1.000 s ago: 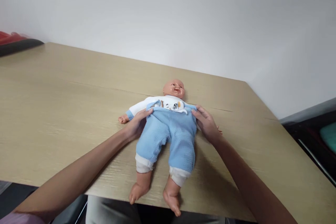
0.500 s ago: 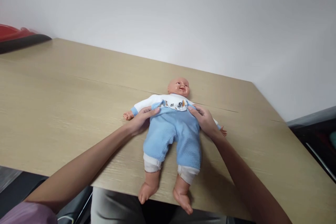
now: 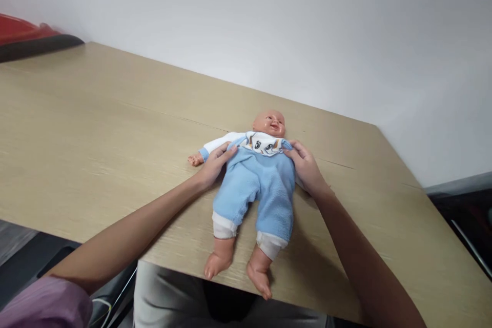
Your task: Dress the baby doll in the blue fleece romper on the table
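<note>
A baby doll (image 3: 269, 122) lies on its back on the wooden table, its feet at the front edge. It wears a white long-sleeved top and fluffy light-blue overalls (image 3: 257, 179) with a printed bib (image 3: 265, 144). At the doll's side on the left, my left hand (image 3: 217, 164) pinches the upper edge of the overalls between thumb and fingers. My right hand (image 3: 307, 166) grips the opposite upper edge near the shoulder strap. The doll's arm on the right is mostly hidden behind my right hand and wrist.
The table (image 3: 96, 138) meets a pale wall (image 3: 230, 20) at its back edge. A red object (image 3: 19, 31) with a dark rim sits at the far left. Dark items (image 3: 461, 210) stand beyond the table's right edge. My lap is below the front edge.
Both hands have drawn the top of the overalls up toward the doll's shoulders, so the bib lies higher and flatter. The doll's arm on the right has become mostly hidden.
</note>
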A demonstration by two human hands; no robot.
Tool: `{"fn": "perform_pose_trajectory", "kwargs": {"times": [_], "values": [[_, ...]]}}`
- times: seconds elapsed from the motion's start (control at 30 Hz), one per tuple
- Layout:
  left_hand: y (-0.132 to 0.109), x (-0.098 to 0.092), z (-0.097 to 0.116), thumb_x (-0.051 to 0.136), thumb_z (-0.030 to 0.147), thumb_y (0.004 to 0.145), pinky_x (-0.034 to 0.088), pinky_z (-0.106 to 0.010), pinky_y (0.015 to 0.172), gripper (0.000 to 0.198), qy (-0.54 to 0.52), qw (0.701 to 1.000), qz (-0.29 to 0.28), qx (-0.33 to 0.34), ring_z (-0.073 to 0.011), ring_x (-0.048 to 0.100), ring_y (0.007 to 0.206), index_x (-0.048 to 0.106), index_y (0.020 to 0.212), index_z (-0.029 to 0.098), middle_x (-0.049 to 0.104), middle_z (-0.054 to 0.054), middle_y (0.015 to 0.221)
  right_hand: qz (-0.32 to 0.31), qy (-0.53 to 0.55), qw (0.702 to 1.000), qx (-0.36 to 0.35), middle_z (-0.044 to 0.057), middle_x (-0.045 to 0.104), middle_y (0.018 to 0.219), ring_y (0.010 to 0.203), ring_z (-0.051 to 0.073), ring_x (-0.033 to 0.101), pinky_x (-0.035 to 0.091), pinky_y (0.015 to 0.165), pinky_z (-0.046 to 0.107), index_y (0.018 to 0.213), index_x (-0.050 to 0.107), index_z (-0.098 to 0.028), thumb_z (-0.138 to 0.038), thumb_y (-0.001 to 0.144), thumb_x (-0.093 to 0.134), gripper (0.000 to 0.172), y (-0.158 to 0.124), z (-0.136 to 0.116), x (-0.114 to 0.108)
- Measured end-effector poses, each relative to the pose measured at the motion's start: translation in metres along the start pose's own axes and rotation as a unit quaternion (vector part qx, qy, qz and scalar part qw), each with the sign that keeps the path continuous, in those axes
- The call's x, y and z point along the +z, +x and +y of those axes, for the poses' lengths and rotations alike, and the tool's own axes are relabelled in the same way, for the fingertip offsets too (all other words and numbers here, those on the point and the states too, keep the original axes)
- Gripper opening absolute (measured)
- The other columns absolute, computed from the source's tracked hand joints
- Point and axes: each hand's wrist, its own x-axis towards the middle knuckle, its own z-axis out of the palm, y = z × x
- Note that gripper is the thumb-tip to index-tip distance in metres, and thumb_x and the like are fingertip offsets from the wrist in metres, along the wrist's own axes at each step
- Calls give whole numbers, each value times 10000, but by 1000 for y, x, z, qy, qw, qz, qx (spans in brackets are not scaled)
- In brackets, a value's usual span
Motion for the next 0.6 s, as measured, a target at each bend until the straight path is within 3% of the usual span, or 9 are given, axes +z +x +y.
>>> {"fn": "perform_pose_trajectory", "kwargs": {"times": [0.17,0.27,0.4,0.47,0.53,0.6], "values": [[1,6,-2,874,425,857,502,-350,1047,354,-60,998,33,7,-235,681,1087,718,1107,230,759,-38,1116,91,-142,984,-59,71,756,1064,1041,283,649,464,985,421,991,698,-254,-493,989,505,307,7,-21,10],[-3,10,-3,853,421,879,477,-285,1001,293,24,994,70,83,-201,629,1049,695,1039,232,708,-6,1057,67,-210,967,-129,94,775,1097,1035,285,675,491,977,430,1013,707,-243,-519,1005,546,320,29,-41,25],[-11,11,-4,834,390,888,443,-248,880,245,99,976,93,171,-180,552,916,650,938,237,619,15,935,-77,-288,941,-161,116,793,1074,1046,290,695,505,988,432,1011,756,-201,-402,975,627,241,75,-62,58],[-15,11,-4,816,411,888,439,-267,879,250,90,973,96,188,-195,540,905,634,917,242,606,9,915,-203,-302,920,-149,122,807,1082,1022,298,710,516,976,434,951,780,-202,-374,926,706,189,97,-65,81],[-16,9,-5,795,428,895,436,-283,892,248,92,971,98,197,-210,541,916,628,909,245,605,3,912,-342,-290,879,-163,93,816,1079,1014,285,713,523,972,405,903,796,-218,-269,798,820,119,114,-63,106],[-16,7,-7,788,434,900,434,-289,887,246,101,971,96,196,-213,541,913,630,914,247,607,1,915,-430,-264,845,-177,37,815,1052,1009,236,702,510,979,355,884,798,-226,-159,720,822,179,122,-59,129]]}}
